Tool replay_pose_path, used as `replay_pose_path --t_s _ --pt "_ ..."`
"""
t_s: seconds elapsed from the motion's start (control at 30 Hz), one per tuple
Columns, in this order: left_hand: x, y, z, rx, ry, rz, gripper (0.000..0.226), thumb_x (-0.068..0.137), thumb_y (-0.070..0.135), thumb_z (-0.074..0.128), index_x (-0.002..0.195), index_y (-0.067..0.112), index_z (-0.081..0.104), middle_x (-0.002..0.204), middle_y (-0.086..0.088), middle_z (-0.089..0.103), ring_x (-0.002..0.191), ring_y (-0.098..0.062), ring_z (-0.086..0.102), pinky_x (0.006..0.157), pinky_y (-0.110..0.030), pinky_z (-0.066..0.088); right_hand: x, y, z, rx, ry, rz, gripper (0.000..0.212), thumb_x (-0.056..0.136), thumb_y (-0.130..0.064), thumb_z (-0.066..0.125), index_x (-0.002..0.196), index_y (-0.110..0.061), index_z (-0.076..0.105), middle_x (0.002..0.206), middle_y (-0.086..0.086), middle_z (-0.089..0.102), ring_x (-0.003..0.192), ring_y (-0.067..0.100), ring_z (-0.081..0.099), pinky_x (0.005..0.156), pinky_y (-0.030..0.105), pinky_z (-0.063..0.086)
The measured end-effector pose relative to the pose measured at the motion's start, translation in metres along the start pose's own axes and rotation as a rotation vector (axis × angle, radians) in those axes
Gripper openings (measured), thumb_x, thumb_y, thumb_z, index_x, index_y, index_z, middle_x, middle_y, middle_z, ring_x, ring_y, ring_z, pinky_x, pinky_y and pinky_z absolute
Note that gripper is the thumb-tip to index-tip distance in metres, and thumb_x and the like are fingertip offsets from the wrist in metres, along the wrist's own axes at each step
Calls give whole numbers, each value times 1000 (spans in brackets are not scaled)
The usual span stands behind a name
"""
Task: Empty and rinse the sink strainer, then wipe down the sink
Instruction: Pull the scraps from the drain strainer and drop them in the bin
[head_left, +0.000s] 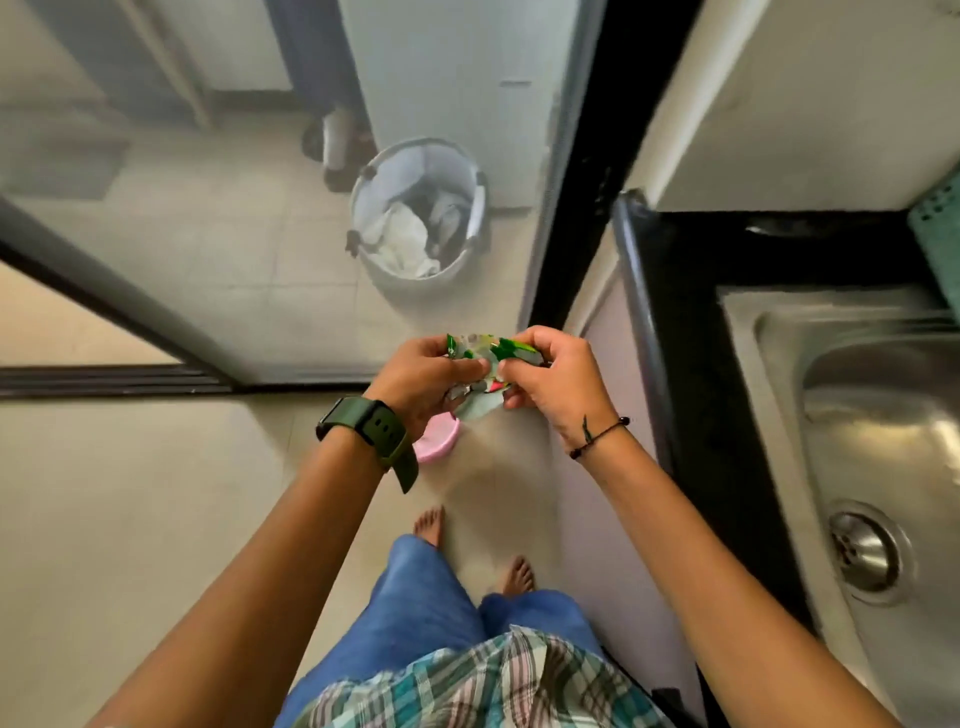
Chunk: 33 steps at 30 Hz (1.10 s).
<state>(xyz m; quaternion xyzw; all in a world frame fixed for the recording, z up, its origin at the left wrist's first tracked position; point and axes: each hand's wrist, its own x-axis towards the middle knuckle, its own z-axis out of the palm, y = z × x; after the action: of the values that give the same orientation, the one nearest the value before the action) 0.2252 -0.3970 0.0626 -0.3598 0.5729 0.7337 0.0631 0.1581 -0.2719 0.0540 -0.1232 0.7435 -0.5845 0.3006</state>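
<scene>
Both hands, left hand (423, 376) and right hand (558, 382), pinch a crumpled wrapper (480, 358); emptying step, next drop it in the bin (418, 208) ahead

wrapper (488, 364): crumpled, green and white, shiny plastic, pinched between both hands out over the floor
pink strainer (439, 441): round, only one rim edge peeking out under the left hand, rest hidden
sink (883, 415): stainless steel, set in the black worktop at the right edge, basin bare and shiny
drain (865, 553): round metal fitting, near corner of the basin, looks open
</scene>
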Motion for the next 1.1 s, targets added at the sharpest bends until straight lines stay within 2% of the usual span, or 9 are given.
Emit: replay_pose_path --t_s 0.17,0.37,0.57,0.63,0.73,0.87,0.93,1.03,1.1 --pt "25 -19 -58 -55 84 -96 8 84 2 58 82 8 62 79 -11 62 70 -22 60 73 -35 51 40 14 58 -134 -103 65 28 78 9 58 67 -17 56 64 7 59 36 7 54 46 27 50" --pt "83 -70 -122 -127 147 -276 11 88 2 53 88 11 57 78 -7 59 65 -15 57 48 -21 53 99 69 129 -393 -130 131 15 76 0 63 75 -14 66 74 10 64 62 21 61 62 37 57" --pt "171 -163 -158 -149 195 -438 20 83 -5 54 77 14 57 76 -8 60 66 -16 57 51 -21 53 150 175 177 -630 -165 222 14 76 -1 63 89 -1 69 92 20 68 88 32 62 78 31 43" --pt "205 -196 -161 -161 204 -480 19 81 -6 55 74 11 58 78 -12 62 71 -23 59 61 -27 56 169 213 180 -695 -188 259 16 77 1 60 91 1 67 93 22 67 89 34 60 78 32 39" --pt "253 -239 -163 -94 159 -533 11 79 -4 55 85 4 60 89 -20 59 84 -27 57 87 -52 49 199 262 181 -785 -215 326 16 78 0 58 93 2 64 94 23 66 91 35 59 76 33 38" --pt "325 -288 -165 -214 245 -541 22 78 -11 52 66 7 57 87 -20 58 86 -27 55 93 -53 48 256 334 188 -942 -364 270 12 80 -1 55 92 0 59 96 23 65 92 37 58 73 35 36" --pt "355 -303 -164 -335 317 -552 27 79 -13 49 63 8 54 73 -17 59 81 -24 58 87 -47 53 283 364 193 -1063 -459 223 16 81 -4 55 97 -3 59 103 23 64 97 40 57 73 37 41" --pt "399 -324 -173 -516 415 -650 23 81 -9 48 65 7 50 59 -11 55 58 -24 57 59 -33 51 316 412 209 -1236 -533 123 17 81 -5 52 98 -6 56 104 24 64 97 42 57 66 37 41" --pt "421 -337 -183 -530 419 -668 20 83 -4 47 67 7 48 67 -12 49 61 -25 50 66 -36 46 333 438 221 -1330 -595 62 21 84 -8 53 104 -6 55 103 23 64 98 40 58 65 36 39"
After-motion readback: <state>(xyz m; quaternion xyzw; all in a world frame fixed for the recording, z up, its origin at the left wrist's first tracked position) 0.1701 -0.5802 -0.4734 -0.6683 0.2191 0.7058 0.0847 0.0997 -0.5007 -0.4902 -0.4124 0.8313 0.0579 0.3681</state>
